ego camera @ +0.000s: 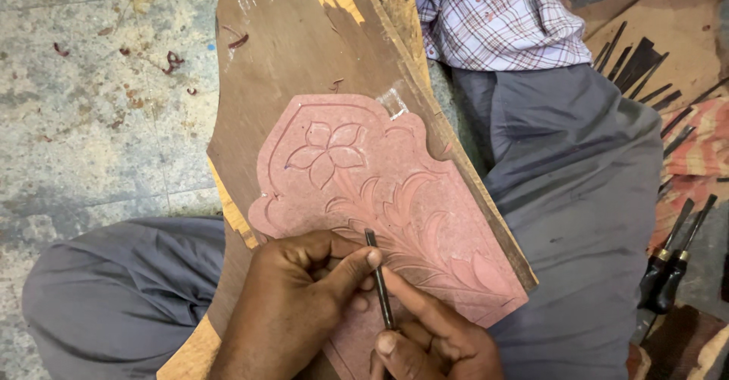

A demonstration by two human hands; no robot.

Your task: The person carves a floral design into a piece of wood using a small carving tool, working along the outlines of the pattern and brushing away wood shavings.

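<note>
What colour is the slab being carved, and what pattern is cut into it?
The slab is dusty pink, carved with a five-petalled flower and leafy stems; the head view shows it.

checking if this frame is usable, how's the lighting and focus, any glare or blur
Head view: soft, even light with faint shadows only under the left hand and right hand; the pink carved slab and the thin tool look sharp; no glare apart from a small shiny patch at the slab's upper edge; spare chisels sit at the right edge, slightly softer.

Soft, even daylight fills the scene; only faint shadows gather beneath the fingers [351, 268], everything near them sharp, without glare.
</note>
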